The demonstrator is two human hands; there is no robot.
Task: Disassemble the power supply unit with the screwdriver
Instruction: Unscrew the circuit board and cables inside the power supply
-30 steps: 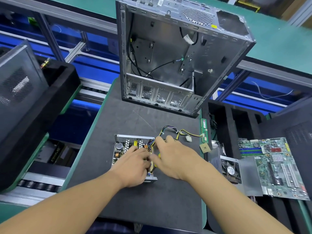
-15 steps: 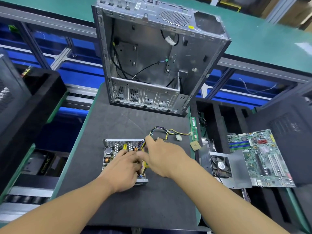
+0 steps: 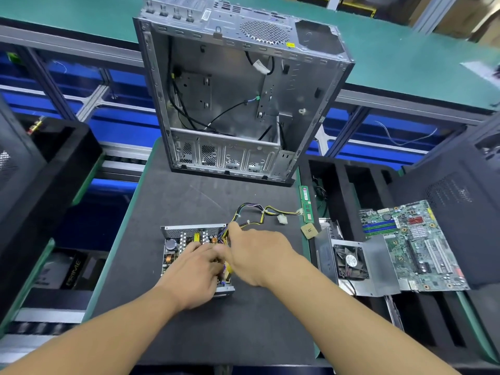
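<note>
On the black foam mat [image 3: 189, 334] lies the opened power supply unit [image 3: 184, 239], its circuit board exposed. The left hand [image 3: 194, 272] curls down over the board. The right hand [image 3: 257, 253] reaches in from the right, its forefinger at the root of the cable bundle [image 3: 254, 212]. The fingertips are hidden, so I cannot tell whether either hand grips anything. Just right of the cables lie a CPU chip [image 3: 309, 230] and a RAM stick [image 3: 307, 204]. Beyond, the gutted computer case [image 3: 238, 104] stands open.

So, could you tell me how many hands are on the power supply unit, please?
2: the left hand over its circuit board, the right hand at its right edge beside the cables.
</note>
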